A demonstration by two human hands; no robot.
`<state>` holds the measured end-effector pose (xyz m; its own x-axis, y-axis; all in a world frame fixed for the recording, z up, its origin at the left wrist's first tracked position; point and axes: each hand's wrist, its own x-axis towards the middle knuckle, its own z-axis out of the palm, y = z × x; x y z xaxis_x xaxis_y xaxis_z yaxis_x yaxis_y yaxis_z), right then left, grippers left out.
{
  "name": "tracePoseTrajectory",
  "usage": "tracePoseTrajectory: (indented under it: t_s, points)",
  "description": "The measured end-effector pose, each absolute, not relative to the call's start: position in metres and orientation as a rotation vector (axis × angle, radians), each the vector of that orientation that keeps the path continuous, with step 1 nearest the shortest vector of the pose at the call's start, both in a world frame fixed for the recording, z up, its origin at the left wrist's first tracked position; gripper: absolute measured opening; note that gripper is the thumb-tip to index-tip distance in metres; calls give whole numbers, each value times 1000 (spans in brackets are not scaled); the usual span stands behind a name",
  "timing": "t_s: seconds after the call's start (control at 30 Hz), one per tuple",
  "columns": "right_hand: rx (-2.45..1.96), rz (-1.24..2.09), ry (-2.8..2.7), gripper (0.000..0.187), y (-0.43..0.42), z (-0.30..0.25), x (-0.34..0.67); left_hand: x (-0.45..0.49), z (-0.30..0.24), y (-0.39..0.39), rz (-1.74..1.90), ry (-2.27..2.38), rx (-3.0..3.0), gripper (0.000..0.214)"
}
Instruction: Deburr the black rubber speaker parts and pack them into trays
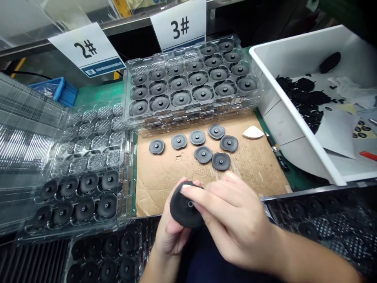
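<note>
A round black rubber disc with a small raised hub in its middle is held up in front of me. My left hand grips it from behind and below, fingers wrapped around its edge. My right hand is closed over its right side, fingertips pressed on the top face near the rim. Whether those fingertips also pinch something small is hidden. Beyond my hands, several similar grey-black discs lie loose, hub up, on a cardboard sheet.
A clear plastic tray with rows of discs stands behind the cardboard. Another, partly filled tray is at left. On the right are a white bin with black scraps, a knife-like tool and a white wedge. More trayed discs sit lower down.
</note>
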<state>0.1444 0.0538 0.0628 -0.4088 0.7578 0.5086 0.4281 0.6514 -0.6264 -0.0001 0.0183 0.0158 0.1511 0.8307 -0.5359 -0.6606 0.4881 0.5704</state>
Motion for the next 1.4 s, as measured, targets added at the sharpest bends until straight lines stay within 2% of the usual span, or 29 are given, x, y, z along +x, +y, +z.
tracePoseTrajectory:
  t_s: [0.07, 0.2, 0.27, 0.37, 0.43, 0.5, 0.63, 0.73, 0.8, 0.93, 1.07, 1.13, 1.27, 1.4]
  points:
    - [-994, 596, -2028, 27, 44, 59, 148, 2, 17, 20, 1165, 896, 240, 64]
    - [-1041, 1090, -1811, 20, 40, 49, 169, 9, 19, 25, 1269, 870, 259, 59]
    - [-1191, 1176, -1618, 18, 45, 46, 176, 13, 20, 27, 1269, 871, 269, 57]
    - [-1303, 944, -1520, 26, 50, 50, 177, 18, 22, 26, 1246, 874, 270, 53]
    - [-1160, 748, -1680, 32, 51, 56, 172, 19, 20, 25, 1249, 880, 269, 55]
    - [-986, 671, -1877, 31, 52, 60, 165, 17, 16, 23, 1263, 908, 274, 57]
    - [-1027, 806, -2117, 24, 57, 61, 156, 13, 11, 19, 1272, 938, 257, 55]
    - [-954, 746, -1976, 25, 64, 58, 153, 15, 9, 19, 1244, 969, 264, 61]
    - [-952, 830, -1882, 23, 68, 51, 155, 15, 7, 22, 1226, 1000, 251, 66]
    - [-1200, 1167, -1866, 21, 62, 12, 171, 7, -1, 26, 1269, 997, 166, 70]
    - [-1393, 1096, -1970, 21, 50, -39, 184, 0, -2, 26, 1260, 956, 102, 75]
    - [-1415, 1104, -1998, 20, 50, -44, 184, 1, -1, 25, 1245, 946, 92, 78]
    - [-1363, 960, -1817, 26, 64, -1, 169, 10, 2, 24, 1239, 956, 120, 76]
    - [-962, 798, -1953, 27, 67, 49, 149, 12, 2, 17, 1190, 950, 150, 66]
